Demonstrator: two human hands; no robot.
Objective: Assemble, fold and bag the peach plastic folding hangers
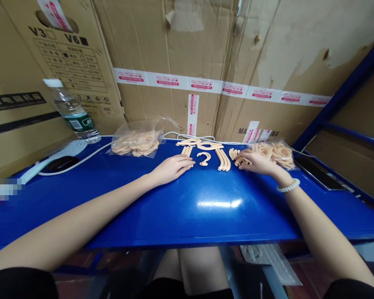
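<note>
Several peach-coloured plastic parts lie on the blue table [205, 207]: a hook [203, 158], a curved strip bundle [223, 160], straight pieces [186, 150] and flat rings [202, 144]. My left hand [172, 167] rests palm down on the table, fingers stretched toward the straight pieces, holding nothing. My right hand [253, 162] lies over a small pile of the parts [237, 157], fingers curled on them; whether it grips any is unclear. A white bead bracelet [288, 186] is on my right wrist.
Clear bags of the same parts sit at the back left [137, 141] and back right [279, 153]. A water bottle [71, 111], a power strip with white cable [54, 155], a dark phone [318, 172] and cardboard boxes [205, 62] surround the work area.
</note>
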